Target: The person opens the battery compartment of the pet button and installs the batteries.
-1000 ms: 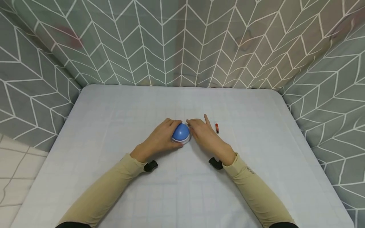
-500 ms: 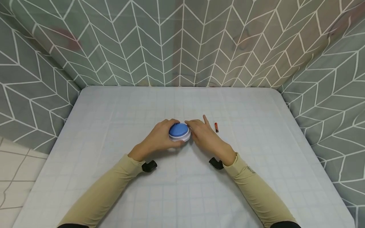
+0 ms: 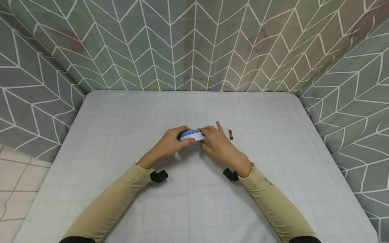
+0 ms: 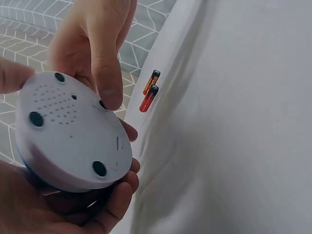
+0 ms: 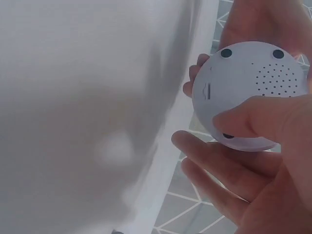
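Observation:
A round push-button buzzer (image 3: 194, 136), blue dome on a white base, is held just above the table, tilted on edge. My left hand (image 3: 171, 142) grips its left side, with the thumb along the base rim. My right hand (image 3: 221, 144) pinches the right edge. In the right wrist view its thumb lies on the white underside (image 5: 236, 80), other fingers spread below. The left wrist view shows speaker holes (image 4: 56, 102), dark round feet (image 4: 99, 168) and a small slot near the rim. The blue dome is mostly hidden in both wrist views.
Two red-and-black batteries (image 4: 149, 97) lie close together on the white-covered table (image 3: 194, 202); in the head view a battery (image 3: 231, 134) shows right of my right hand. Patterned grey curtains (image 3: 191, 47) stand behind and at both sides.
My left hand has tipped the buzzer up, so its dome now faces away and the white base rim faces me. My right hand stays at its right edge. The batteries have not moved.

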`<state>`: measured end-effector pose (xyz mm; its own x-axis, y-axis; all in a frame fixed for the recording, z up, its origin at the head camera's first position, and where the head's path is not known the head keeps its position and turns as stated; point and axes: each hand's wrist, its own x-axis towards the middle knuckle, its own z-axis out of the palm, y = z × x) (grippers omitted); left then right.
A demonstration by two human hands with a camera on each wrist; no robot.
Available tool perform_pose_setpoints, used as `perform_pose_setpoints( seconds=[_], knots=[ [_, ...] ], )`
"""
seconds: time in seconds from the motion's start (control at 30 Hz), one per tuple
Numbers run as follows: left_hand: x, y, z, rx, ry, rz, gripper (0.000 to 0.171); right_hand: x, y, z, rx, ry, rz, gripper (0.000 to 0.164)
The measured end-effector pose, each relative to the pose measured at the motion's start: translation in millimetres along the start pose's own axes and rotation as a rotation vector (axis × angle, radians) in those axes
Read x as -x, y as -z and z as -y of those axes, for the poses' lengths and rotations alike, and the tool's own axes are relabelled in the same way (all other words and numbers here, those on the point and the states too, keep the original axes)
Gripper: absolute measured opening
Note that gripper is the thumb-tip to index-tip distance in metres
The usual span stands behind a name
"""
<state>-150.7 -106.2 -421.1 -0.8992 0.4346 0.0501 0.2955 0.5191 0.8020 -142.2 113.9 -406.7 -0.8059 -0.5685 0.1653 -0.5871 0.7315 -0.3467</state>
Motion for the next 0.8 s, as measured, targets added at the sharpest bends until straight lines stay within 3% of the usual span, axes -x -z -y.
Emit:
perform_pose_setpoints(
  seconds=[0.2,0.5,0.8],
  knots=[
    [0.1,2.8,3.1,0.086,0.050,0.009,0.041,0.6,1.3,2.8,-0.026,0.009,-0.032,0.038],
    [-3.6,3.6,5.8,0.282,0.198,-0.010,0.063,2.0,7.3,7.9,-0.051,0.026,-0.083,0.026],
    [-2.0,4.4,8.6,0.442,0.284,-0.061,0.075,0.6,6.1,13.9,-0.120,0.072,-0.125,0.045]
  ],
)
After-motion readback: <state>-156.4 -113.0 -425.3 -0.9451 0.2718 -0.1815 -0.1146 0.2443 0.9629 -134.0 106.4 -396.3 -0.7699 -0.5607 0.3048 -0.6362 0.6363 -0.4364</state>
